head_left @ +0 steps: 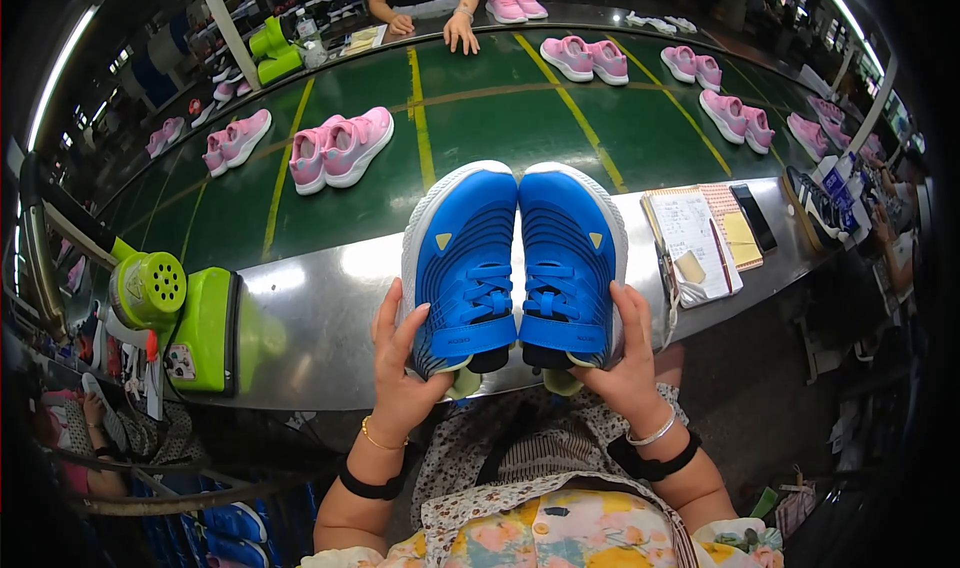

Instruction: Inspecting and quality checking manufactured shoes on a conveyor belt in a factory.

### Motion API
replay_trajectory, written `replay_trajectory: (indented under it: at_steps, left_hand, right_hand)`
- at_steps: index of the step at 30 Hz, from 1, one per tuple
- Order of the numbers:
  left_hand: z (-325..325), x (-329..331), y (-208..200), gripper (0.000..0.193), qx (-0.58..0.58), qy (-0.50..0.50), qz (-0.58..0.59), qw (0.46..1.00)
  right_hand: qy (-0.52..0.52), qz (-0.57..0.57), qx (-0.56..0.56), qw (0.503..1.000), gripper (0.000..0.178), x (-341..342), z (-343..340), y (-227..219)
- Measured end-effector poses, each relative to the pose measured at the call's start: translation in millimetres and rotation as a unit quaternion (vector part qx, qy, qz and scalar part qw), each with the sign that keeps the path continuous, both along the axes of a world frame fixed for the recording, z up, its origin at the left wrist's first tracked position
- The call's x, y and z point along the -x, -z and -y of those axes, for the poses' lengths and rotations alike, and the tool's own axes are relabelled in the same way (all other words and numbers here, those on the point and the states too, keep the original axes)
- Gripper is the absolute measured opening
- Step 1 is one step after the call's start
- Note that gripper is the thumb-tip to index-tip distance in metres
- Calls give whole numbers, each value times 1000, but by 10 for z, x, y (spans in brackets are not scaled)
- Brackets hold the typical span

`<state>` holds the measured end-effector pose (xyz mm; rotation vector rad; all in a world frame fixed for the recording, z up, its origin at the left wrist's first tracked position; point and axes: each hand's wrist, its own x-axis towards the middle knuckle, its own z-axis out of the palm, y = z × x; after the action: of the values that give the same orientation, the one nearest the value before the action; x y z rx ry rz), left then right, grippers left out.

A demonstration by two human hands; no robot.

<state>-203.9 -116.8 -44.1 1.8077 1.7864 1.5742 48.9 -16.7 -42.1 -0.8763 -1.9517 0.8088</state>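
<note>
A pair of blue sneakers with white soles is held up in front of me, toes pointing away, over the metal edge of the bench. My left hand [400, 353] grips the left blue sneaker [463, 230] by its heel end, fingers along the outer side. On the other side, my right hand [628, 358] holds the right blue sneaker [567, 230] the same way. The two shoes nearly touch at the toes. Each has blue straps across the top and a small yellow triangle near the toe. Their soles' undersides are hidden.
Beyond runs a green conveyor belt [470, 133] with yellow lines, carrying several pairs of pink sneakers [342, 148]. A lime-green machine [205, 328] stands at left. To the right lie an open notebook [690, 233] and a phone [753, 218]. A co-worker's hands [460, 30] rest across the belt.
</note>
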Motion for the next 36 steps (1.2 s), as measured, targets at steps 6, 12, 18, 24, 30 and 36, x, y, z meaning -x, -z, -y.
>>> replay_trajectory:
  at_steps: [6,12,18,24,30,36]
  left_hand:
    - [20,-62,-82,66,27,-57,-67,996]
    - [14,-142,-144,64,38,-90,-87,991]
    - [37,-220,-237,68,172,-107,-227,953]
    - [-135,136,-168,52,239,-39,-17,970]
    - [-349,399,51,49,294,125,470,823]
    - [-374,384,137,52,285,189,517,784]
  right_hand:
    - [28,44,10,999,94,6,26,-46]
    - [40,64,9,997,88,31,34,-105]
    - [11,176,-48,983,69,-10,-38,-104]
    - [-37,31,172,984,45,-92,-370,42]
    - [-101,-125,505,848,47,-168,-675,122]
    - [-204,-202,504,815,49,-89,-701,238]
